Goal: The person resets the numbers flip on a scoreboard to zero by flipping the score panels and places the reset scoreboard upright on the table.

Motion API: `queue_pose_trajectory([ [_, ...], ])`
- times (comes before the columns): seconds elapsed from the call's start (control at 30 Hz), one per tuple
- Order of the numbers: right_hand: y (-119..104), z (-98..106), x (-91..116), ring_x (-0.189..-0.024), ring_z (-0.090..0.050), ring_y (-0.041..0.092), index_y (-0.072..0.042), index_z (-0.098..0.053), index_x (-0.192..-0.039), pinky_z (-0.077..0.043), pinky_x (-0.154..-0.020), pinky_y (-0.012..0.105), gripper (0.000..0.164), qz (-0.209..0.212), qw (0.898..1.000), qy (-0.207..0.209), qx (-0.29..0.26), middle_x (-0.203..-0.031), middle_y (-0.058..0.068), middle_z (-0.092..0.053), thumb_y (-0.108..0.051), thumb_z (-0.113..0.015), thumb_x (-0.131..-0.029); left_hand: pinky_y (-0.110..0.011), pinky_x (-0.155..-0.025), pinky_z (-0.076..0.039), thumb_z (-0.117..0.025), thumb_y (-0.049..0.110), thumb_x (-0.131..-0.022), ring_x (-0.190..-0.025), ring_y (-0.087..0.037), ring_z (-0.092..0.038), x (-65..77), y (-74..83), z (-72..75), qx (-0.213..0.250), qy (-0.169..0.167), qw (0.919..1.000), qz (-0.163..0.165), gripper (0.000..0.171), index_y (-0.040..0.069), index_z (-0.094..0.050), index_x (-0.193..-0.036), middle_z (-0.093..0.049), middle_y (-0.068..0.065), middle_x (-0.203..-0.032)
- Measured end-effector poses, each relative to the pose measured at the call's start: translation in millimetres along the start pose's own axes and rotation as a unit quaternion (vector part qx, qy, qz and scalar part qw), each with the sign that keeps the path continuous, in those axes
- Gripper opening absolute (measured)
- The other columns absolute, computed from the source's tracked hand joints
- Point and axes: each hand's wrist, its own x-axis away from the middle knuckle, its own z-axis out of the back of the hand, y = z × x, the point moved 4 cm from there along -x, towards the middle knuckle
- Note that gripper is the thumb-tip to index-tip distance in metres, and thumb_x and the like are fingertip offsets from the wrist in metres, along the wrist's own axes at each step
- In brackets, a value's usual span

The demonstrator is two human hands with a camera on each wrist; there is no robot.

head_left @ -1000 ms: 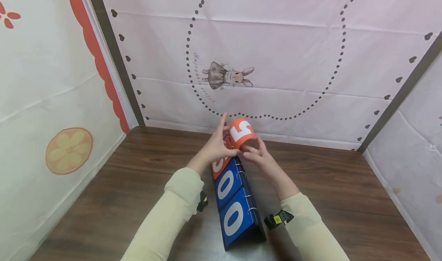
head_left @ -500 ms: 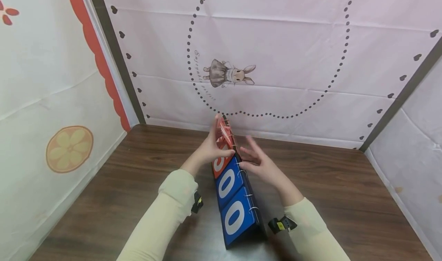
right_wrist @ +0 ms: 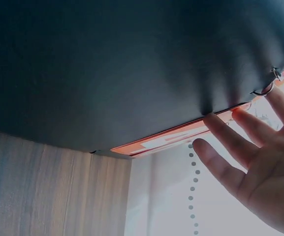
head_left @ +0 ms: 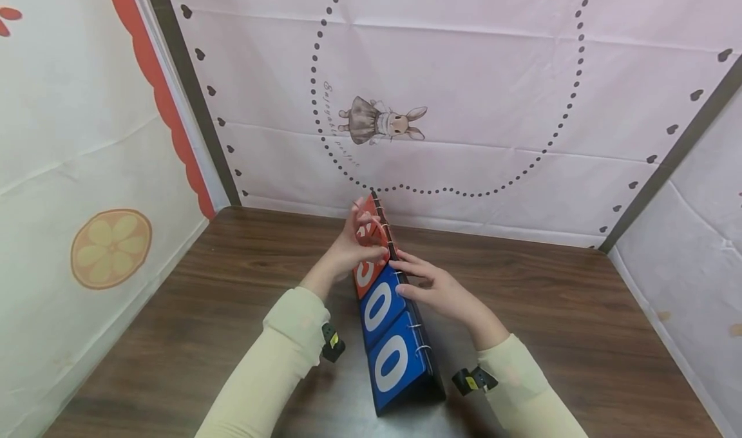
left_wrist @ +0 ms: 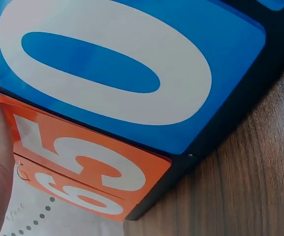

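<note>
**Curled orange card at the left grip, 2 blue zeros nearer the person**

The left grip [head_left: 346, 250] sits over the far end of the flip-card stand [right_wrist: 107, 73], thumb and fingers apart about a curled orange card [head_left: 380, 232]; whether they pinch it, I cannot tell. The stand lies between the 2 grips on the desk [head_left: 551, 335], with 2 blue cards [head_left: 391, 364] nearer the person than the left grip. The right grip [head_left: 443, 293] holds nothing: its fingers are spread, some tips touching the stand's top edge.

The curled card could spring back over that edge if the left grip frees it too soon, or crease if squeezed. Turned askew, it could snag on the metal rings [head_left: 424, 347] along the edge by the right grip. A hard push from either grip could tip or slide the tent-shaped stand.

Beyond the left grip, script on the wall cloth [head_left: 475, 77] seems to read "Enjoyable perfect". Beside and below that grip, a near orange card [left_wrist: 82, 152] reads 5 and a far orange card [left_wrist: 78, 192] looks like 6. Both blue cards read 0. I can make out no brand.
</note>
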Motion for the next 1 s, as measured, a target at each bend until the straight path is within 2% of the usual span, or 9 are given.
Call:
queue_pose_trajectory([
  [0.1, -13.7, 0.7, 3.7, -0.132, -0.029, 0.036, -0.006, -0.045, -0.137, -0.036, -0.095, 0.057, 0.048, 0.001, 1.0, -0.003, -0.001, -0.15, 0.01, -0.026, -0.014, -0.059, -0.091, -0.044, -0.083, -0.05, -0.068, -0.005, -0.079, -0.116, -0.034, -0.049, -0.2, 2.4, -0.2, -0.018, 0.0, 0.9998, 0.001, 0.104, 0.04, 0.0, -0.145, -0.031, -0.012, -0.139],
  [0.23, -30.9, 2.4, 8.6, -0.132, -0.03, 0.038, -0.003, -0.045, -0.136, -0.037, -0.095, 0.057, 0.048, -0.004, 1.0, -0.005, -0.002, -0.149, 0.013, -0.027, -0.013, -0.059, -0.091, -0.048, -0.094, -0.042, -0.063, -0.006, -0.08, -0.117, -0.033, -0.046, -0.4, 8.3, -0.6, -0.035, -0.027, 0.9989, -0.013, 0.102, 0.036, 0.004, -0.145, -0.024, -0.012, -0.143],
  [0.33, -33.7, 3.1, 9.8, -0.132, -0.029, 0.037, -0.004, -0.046, -0.136, -0.035, -0.095, 0.059, 0.048, -0.011, 1.0, -0.004, -0.005, -0.149, 0.013, -0.028, -0.013, -0.059, -0.09, -0.049, -0.094, -0.041, -0.057, -0.013, -0.079, -0.114, -0.035, -0.047, -0.7, 9.4, -1.4, -0.037, -0.044, 0.9981, -0.021, 0.103, 0.033, 0.007, -0.145, -0.018, -0.015, -0.143],
  [0.47, -33.0, 3.5, 10.2, -0.133, -0.027, 0.037, -0.005, -0.046, -0.136, -0.031, -0.096, 0.062, 0.048, -0.017, 1.0, -0.001, -0.005, -0.149, 0.012, -0.028, -0.014, -0.059, -0.091, -0.043, -0.092, -0.044, -0.062, -0.012, -0.08, -0.113, -0.033, -0.05, 0.1, 7.9, -3.5, -0.078, -0.042, 0.9957, -0.028, 0.109, 0.034, 0.015, -0.143, -0.017, -0.017, -0.142],
  [0.6, -30.2, 3.5, 10.8, -0.134, -0.027, 0.037, -0.007, -0.044, -0.138, -0.031, -0.097, 0.062, 0.05, -0.027, 1.0, 0.0, -0.002, -0.149, 0.01, -0.028, -0.017, -0.059, -0.091, -0.046, -0.091, -0.045, -0.071, 0.008, -0.08, -0.113, -0.033, -0.051, 4.0, 10.2, -5.2, -0.111, -0.026, 0.9934, -0.015, 0.116, 0.038, 0.023, -0.14, -0.019, -0.016, -0.143],
  [0.7, -28.9, 4.0, 11.7, -0.134, -0.027, 0.036, -0.007, -0.044, -0.138, -0.031, -0.097, 0.061, 0.05, -0.028, 1.0, 0.003, -0.002, -0.149, 0.009, -0.028, -0.017, -0.059, -0.091, -0.049, -0.093, -0.043, -0.074, 0.023, -0.079, -0.112, -0.033, -0.05, 4.6, 15.2, -6.7, -0.133, 0.006, 0.991, -0.008, 0.115, 0.041, 0.022, -0.14, -0.023, -0.016, -0.14],
  [0.83, -29.1, 4.4, 11.9, -0.134, -0.026, 0.035, -0.006, -0.045, -0.137, -0.03, -0.098, 0.062, 0.048, -0.017, 1.0, 0.003, -0.006, -0.149, 0.01, -0.027, -0.014, -0.058, -0.091, -0.049, -0.092, -0.044, -0.073, 0.026, -0.08, -0.108, -0.035, -0.052, 1.1, 22.2, -10.7, -0.164, 0.049, 0.9848, -0.028, 0.108, 0.037, 0.016, -0.141, -0.029, -0.019, -0.133],
  [0.93, -30.0, 3.9, 11.6, -0.134, -0.026, 0.036, -0.006, -0.045, -0.137, -0.031, -0.097, 0.061, 0.048, -0.014, 1.0, 0.0, -0.008, -0.149, 0.01, -0.027, -0.014, -0.058, -0.091, -0.047, -0.091, -0.045, -0.069, 0.02, -0.083, -0.107, -0.035, -0.053, 0.4, 24.6, -11.7, -0.141, 0.067, 0.9872, -0.032, 0.101, 0.034, 0.011, -0.141, -0.031, -0.018, -0.129],
  [1.0, -30.8, 3.7, 11.5, -0.133, -0.028, 0.036, -0.006, -0.045, -0.137, -0.033, -0.096, 0.06, 0.049, -0.014, 1.0, 0.0, -0.006, -0.149, 0.01, -0.028, -0.014, -0.058, -0.091, -0.048, -0.089, -0.046, -0.066, 0.02, -0.085, -0.109, -0.036, -0.052, 2.3, 25.6, -10.3, -0.096, 0.074, 0.9923, -0.023, 0.096, 0.035, 0.011, -0.141, -0.032, -0.018, -0.13],
])
